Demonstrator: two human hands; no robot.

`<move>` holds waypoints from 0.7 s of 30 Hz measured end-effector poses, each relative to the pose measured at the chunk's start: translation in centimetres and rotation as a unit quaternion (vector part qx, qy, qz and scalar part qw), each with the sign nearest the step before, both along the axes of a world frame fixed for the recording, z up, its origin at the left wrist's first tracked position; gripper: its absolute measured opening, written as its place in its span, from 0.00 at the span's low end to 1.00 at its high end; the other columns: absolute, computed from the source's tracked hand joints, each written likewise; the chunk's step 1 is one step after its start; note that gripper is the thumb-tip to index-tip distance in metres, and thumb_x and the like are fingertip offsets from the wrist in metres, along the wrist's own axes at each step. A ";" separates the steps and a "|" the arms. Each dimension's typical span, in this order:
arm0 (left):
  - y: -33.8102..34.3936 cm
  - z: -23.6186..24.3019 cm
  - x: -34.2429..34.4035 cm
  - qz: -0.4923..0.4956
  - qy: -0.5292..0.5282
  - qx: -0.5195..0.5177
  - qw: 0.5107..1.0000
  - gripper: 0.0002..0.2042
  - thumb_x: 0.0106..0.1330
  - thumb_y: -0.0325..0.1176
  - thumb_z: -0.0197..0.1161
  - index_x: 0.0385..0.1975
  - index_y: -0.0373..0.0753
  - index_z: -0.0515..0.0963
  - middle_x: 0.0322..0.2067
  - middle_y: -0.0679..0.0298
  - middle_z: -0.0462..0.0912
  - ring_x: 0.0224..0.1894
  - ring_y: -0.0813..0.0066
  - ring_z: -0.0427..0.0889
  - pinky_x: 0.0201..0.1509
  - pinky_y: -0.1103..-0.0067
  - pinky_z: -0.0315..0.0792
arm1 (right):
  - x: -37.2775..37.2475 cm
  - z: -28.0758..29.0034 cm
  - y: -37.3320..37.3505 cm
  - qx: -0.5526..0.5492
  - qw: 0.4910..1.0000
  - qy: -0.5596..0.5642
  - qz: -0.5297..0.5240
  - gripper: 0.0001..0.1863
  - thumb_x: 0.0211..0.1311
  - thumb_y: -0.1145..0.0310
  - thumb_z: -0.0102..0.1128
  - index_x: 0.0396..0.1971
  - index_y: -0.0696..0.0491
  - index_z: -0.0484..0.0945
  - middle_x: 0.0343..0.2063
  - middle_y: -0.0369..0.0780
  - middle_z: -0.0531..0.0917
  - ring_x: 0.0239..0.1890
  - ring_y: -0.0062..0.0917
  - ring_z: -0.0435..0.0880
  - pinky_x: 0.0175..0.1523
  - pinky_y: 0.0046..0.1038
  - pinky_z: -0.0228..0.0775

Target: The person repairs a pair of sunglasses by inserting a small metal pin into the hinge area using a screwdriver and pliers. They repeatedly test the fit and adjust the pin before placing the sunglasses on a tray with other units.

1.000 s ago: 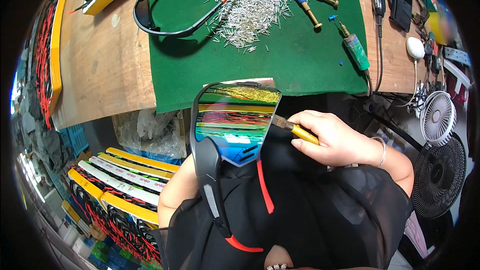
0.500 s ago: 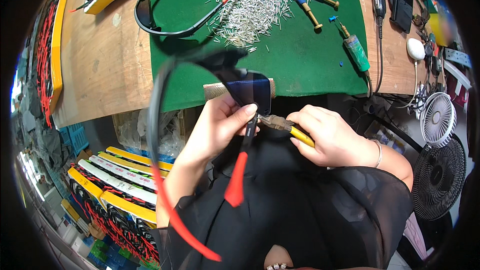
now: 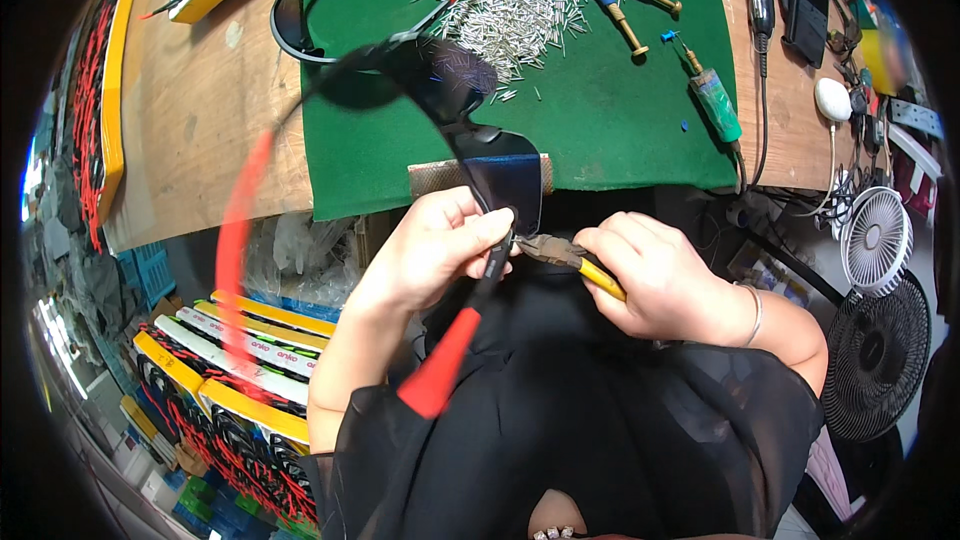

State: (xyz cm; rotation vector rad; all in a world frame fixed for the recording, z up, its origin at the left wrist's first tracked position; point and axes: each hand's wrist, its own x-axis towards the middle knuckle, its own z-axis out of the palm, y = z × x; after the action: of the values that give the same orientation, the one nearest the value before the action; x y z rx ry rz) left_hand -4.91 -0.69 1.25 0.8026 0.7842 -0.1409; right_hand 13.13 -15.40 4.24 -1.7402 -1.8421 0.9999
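My left hand (image 3: pixel 435 245) pinches black sunglasses (image 3: pixel 500 180) with red temple tips at one hinge, their far side tilted up and blurred over the green mat (image 3: pixel 630 130). My right hand (image 3: pixel 655 280) is closed on yellow-handled pliers (image 3: pixel 560 255), whose jaw tips meet the hinge beside my left thumb. A mesh-patterned pad (image 3: pixel 430 178) at the mat's front edge sits behind the glasses, partly hidden.
Behind are a pile of metal pins (image 3: pixel 515 0), spare sunglasses (image 3: pixel 295 15), blue-handled tools (image 3: pixel 625 25) and a green dispenser (image 3: pixel 715 100). Fans (image 3: pixel 875 240) stand right. Trays of frames (image 3: pixel 235 410) sit lower left; yellow boxes (image 3: pixel 112 160) line the table's left.
The glasses have turned over from mirrored front to dark back, their loose arm swinging left. My left hand has come into view at the hinge; the pliers have shifted slightly left.
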 end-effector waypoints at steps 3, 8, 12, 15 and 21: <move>0.0 0.6 0.2 0.025 0.002 -0.054 0.998 0.08 0.61 0.33 0.56 0.31 0.34 0.72 0.21 0.68 0.75 0.20 0.88 0.71 0.23 0.90 0.65 | 0.2 -0.2 0.1 0.077 0.994 -0.070 0.018 0.16 0.43 0.71 0.59 0.35 0.58 0.70 0.26 0.42 0.71 0.30 0.32 0.74 0.34 0.28 0.68; -1.8 0.5 0.1 0.047 0.003 0.241 0.969 0.07 0.61 0.28 0.55 0.37 0.33 0.71 0.25 0.66 0.75 0.24 0.83 0.73 0.28 0.88 0.67 | 0.6 0.3 0.4 -0.063 0.996 0.055 0.010 0.15 0.48 0.69 0.57 0.36 0.59 0.70 0.26 0.44 0.73 0.31 0.35 0.74 0.36 0.31 0.69; -2.1 0.1 -0.1 0.157 0.024 0.124 0.979 0.07 0.61 0.25 0.53 0.38 0.33 0.71 0.27 0.67 0.75 0.27 0.83 0.73 0.30 0.87 0.67 | 0.8 0.2 0.4 -0.131 0.982 0.137 0.000 0.16 0.51 0.66 0.54 0.38 0.59 0.69 0.28 0.47 0.74 0.34 0.38 0.75 0.39 0.33 0.68; -2.3 -0.2 -0.3 0.054 0.001 0.301 0.952 0.07 0.61 0.25 0.53 0.37 0.33 0.72 0.28 0.67 0.75 0.29 0.84 0.73 0.32 0.87 0.68 | 0.8 0.4 0.5 -0.150 0.978 0.146 -0.011 0.16 0.52 0.65 0.54 0.38 0.59 0.69 0.29 0.47 0.75 0.35 0.39 0.75 0.41 0.34 0.68; -2.2 -0.2 0.0 0.034 0.023 0.319 0.947 0.07 0.61 0.24 0.54 0.38 0.33 0.72 0.29 0.67 0.75 0.30 0.85 0.72 0.34 0.87 0.69 | 0.8 0.2 0.4 -0.160 0.974 0.156 -0.014 0.16 0.52 0.65 0.53 0.38 0.59 0.69 0.31 0.47 0.75 0.36 0.39 0.75 0.41 0.33 0.67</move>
State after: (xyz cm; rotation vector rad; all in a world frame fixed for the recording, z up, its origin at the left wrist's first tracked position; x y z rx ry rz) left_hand -4.94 -2.94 1.00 1.3844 0.9131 0.1699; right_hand 13.93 -14.97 4.44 -1.6545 -1.5187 1.5321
